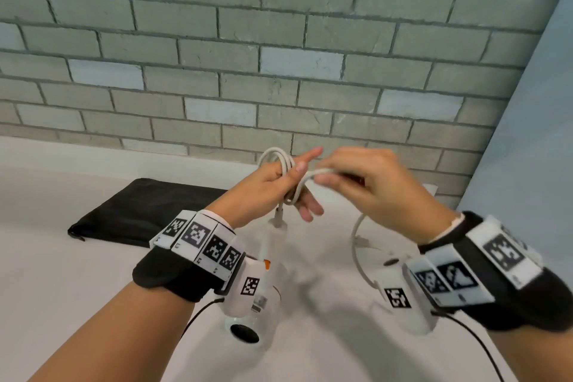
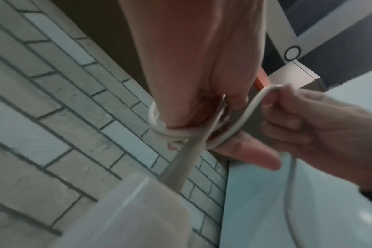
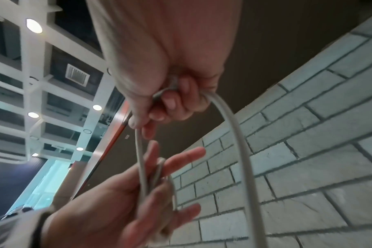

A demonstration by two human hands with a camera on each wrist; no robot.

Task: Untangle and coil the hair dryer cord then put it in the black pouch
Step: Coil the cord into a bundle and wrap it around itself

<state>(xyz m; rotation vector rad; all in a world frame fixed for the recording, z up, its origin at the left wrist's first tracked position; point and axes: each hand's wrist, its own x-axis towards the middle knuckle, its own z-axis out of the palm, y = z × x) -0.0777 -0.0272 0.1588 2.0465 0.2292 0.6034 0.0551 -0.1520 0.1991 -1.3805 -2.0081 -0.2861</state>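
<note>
White countertop point(image 1: 77, 304) below a grey brick wall point(image 1: 279, 40), carrying the flat black fabric pouch point(image 1: 139, 211), which lies to the left of both hands, near the wall and untouched. The white plastic hair dryer point(image 1: 273, 260) hangs over the counter between the wrists, below the left hand point(image 1: 266, 186); whether it touches the surface cannot be told, since its body is blurred. Its long axis runs roughly vertical, handle up, with the cord leaving the handle's top.

The thin white rubber-sheathed cord point(image 1: 280, 161) is wound in several turns across the left hand, whose fingers stand straight and spread, so the loops lie across the palm rather than in a clenched grip. In the left-wrist view the turns cross at the base of the fingers.

The right hand point(image 1: 362, 177), just beside the left and at the same height, pinches the running length of cord in curled fingers point(image 3: 170, 102). From that pinch the free cord drops in a slack arc to the right and down towards the counter.

The governing relation, as judged: the next turn must travel leftwards from the right hand and pass round the left hand's straight fingers, across the existing loops. The coil appears partly made; stowing has not begun.
</note>
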